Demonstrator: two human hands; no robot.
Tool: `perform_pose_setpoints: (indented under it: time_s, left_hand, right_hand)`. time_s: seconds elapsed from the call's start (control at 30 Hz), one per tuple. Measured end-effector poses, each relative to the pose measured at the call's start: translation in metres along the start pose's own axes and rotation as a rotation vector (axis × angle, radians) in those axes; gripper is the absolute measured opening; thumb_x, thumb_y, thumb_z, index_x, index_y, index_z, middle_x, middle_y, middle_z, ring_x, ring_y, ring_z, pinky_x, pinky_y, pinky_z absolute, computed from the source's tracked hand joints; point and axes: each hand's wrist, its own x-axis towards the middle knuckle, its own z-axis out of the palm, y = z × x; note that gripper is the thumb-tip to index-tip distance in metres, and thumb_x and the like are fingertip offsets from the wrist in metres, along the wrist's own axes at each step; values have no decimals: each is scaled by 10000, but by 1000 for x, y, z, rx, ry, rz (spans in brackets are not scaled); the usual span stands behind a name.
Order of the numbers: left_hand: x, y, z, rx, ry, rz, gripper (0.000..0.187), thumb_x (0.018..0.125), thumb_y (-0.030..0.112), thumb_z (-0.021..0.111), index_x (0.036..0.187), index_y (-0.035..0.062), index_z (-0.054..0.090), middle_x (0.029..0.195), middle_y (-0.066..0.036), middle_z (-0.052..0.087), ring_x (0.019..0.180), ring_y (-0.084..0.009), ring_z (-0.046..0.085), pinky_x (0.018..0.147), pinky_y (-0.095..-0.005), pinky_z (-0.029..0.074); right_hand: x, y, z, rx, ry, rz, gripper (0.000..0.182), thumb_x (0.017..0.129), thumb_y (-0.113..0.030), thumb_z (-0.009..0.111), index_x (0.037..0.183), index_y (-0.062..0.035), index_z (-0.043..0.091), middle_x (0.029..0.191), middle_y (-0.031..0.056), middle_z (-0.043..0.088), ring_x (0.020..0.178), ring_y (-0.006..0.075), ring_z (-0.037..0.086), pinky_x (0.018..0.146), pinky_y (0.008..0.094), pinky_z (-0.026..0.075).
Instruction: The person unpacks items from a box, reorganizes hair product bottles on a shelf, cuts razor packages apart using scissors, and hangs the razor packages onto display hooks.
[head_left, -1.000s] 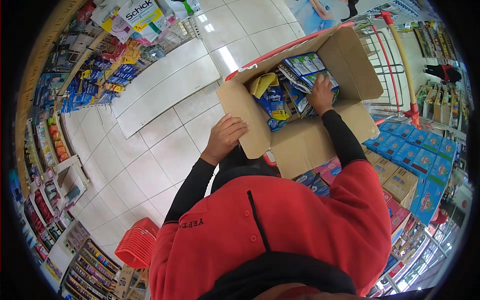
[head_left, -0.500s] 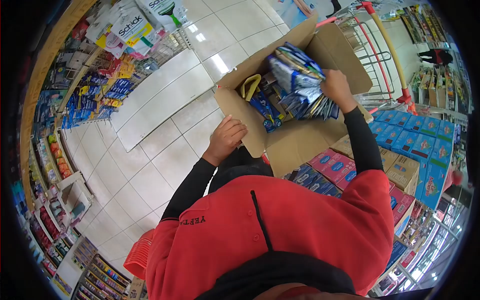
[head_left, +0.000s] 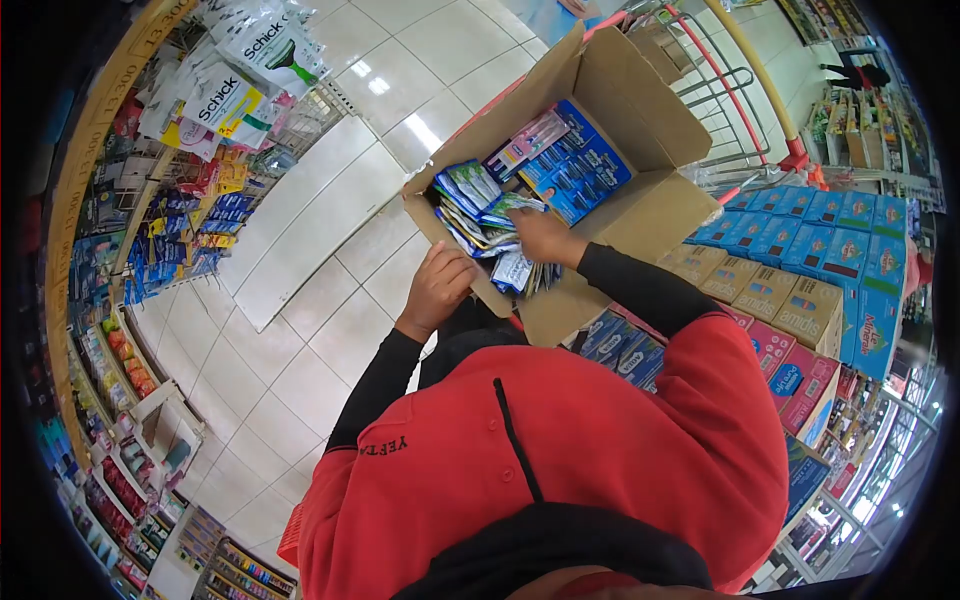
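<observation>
My right hand [head_left: 542, 238] grips a thick bundle of blue and white product packets [head_left: 478, 212], held over the near left corner of an open cardboard box [head_left: 640, 215]. My left hand [head_left: 437, 285] rests against the box's near flap, just below the bundle, fingers curled on the cardboard edge. More blue packets [head_left: 575, 170] and a pink one lie inside the box. The box sits on a red-framed trolley [head_left: 745, 95].
Hanging razor packs fill a shelf rack [head_left: 215, 110] at the left. Stacked blue, pink and tan cartons [head_left: 810, 270] stand at the right. A red basket [head_left: 292, 535] sits on the tiled floor behind me. Another person stands far off at top right.
My right hand went from inside the box, lifted a bundle of packets up, then brought it across to the box's near left corner by my left hand.
</observation>
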Motion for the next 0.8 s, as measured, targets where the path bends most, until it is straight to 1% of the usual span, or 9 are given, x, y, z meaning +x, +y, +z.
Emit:
perform_pose_setpoints:
  time_s: [0.1,0.2,0.27,0.33,0.4,0.47,0.57,0.73,0.8]
  left_hand:
    - [-1,1,2,5,1,2,260,565,47,630,814,92,570,873,-15,565,904,-197,520,922,-418,336]
    - [1,4,1,27,13,13,285,521,52,648,793,77,566,853,-21,562,889,-196,522,917,-397,362]
    - [0,3,3,28,12,8,287,519,51,648,792,77,565,852,-21,561,887,-195,522,917,-397,362]
    - [0,3,4,28,13,2,289,517,51,649,791,78,564,852,-21,560,885,-194,521,916,-397,362]
    - [0,3,4,21,20,-5,292,515,53,651,792,78,562,850,-21,559,883,-192,520,913,-399,363]
    - [-2,3,2,7,0,-21,274,544,48,641,806,87,569,860,-16,560,890,-192,520,911,-407,354]
    - [-1,3,1,-10,-11,-37,257,575,38,627,820,96,577,870,-10,562,898,-189,519,906,-412,346]
    - [-3,1,3,-4,-14,-54,254,586,33,619,829,99,582,877,-8,568,898,-182,522,899,-404,350]
    - [-5,1,3,-5,-21,-55,256,591,36,621,835,104,585,883,-6,573,898,-178,525,900,-399,348]
  right_hand:
    - [10,22,13,92,-316,97,629,650,-119,541,1206,58,307,1138,312,398,1034,414,449,868,443,369]
    - [32,50,24,86,-502,22,771,600,-220,588,1237,62,258,1096,279,452,1035,413,451,873,447,363]
    - [53,45,-11,76,-643,82,757,543,-316,613,1165,55,392,1041,237,517,1029,361,481,825,461,393]
    - [74,49,-28,272,-839,239,464,596,-245,610,960,39,562,917,192,587,905,300,569,704,464,450]
    - [107,87,-31,-237,-750,-413,186,646,-143,593,747,11,618,831,187,607,732,272,614,579,437,475]
    - [120,119,-34,-378,-313,-368,107,625,-127,568,665,-28,568,630,82,567,681,203,593,568,319,443]
    - [124,160,-22,-586,-64,-103,97,633,-105,583,702,-37,572,680,102,576,688,227,594,559,323,445]
    - [89,219,34,-370,-56,609,246,691,-198,595,888,-52,587,902,180,605,815,295,599,684,334,482]
    - [85,259,101,24,190,1001,261,696,-236,577,858,-32,588,938,181,602,846,290,599,719,334,477]
